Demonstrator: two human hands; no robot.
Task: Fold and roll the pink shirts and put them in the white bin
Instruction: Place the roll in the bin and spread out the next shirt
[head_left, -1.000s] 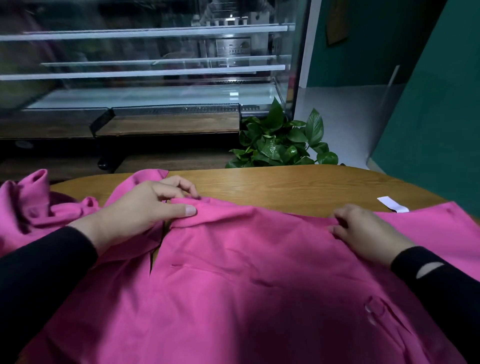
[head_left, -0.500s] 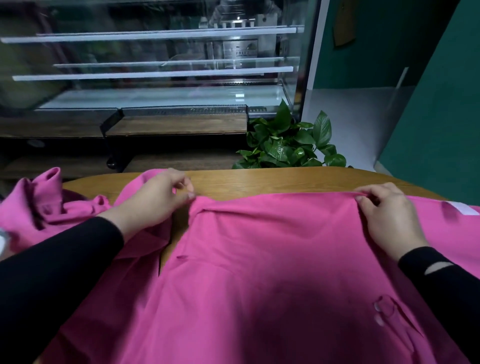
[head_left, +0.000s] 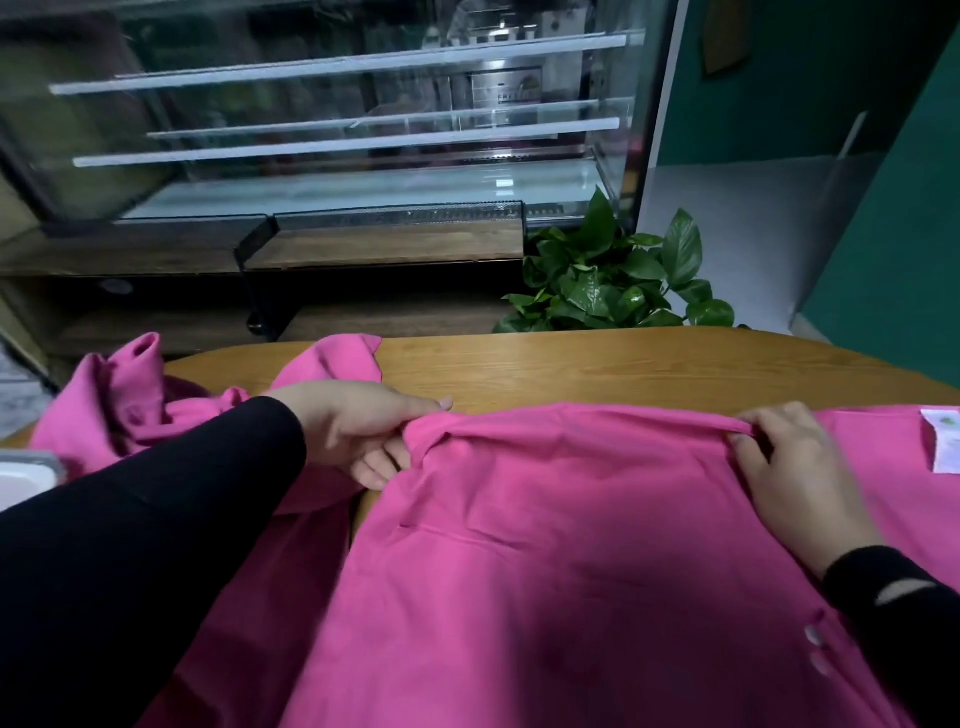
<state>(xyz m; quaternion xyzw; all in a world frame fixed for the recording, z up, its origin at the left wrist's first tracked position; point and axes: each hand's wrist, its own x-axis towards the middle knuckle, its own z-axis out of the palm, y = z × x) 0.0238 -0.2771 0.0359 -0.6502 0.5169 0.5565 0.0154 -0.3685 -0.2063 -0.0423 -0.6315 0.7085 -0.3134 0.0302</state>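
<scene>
Pink shirt (head_left: 545, 561) lying spread across wooden bench (head_left: 597, 369), covering near side. Left hand (head_left: 358, 426) pinching far folded edge, fingers (head_left: 382, 462) closed on fabric. Right hand (head_left: 795, 467) gripping same edge further right, fingertips tucked under fold. White label (head_left: 943, 441) showing at right. Second shirt (head_left: 135, 395) lying bunched at left. Pale object (head_left: 23, 475) at left edge, possibly bin.

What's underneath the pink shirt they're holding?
The wooden table shows beyond the pink shirt and in a gap by the left hand. Anything else beneath is covered by fabric.
</scene>
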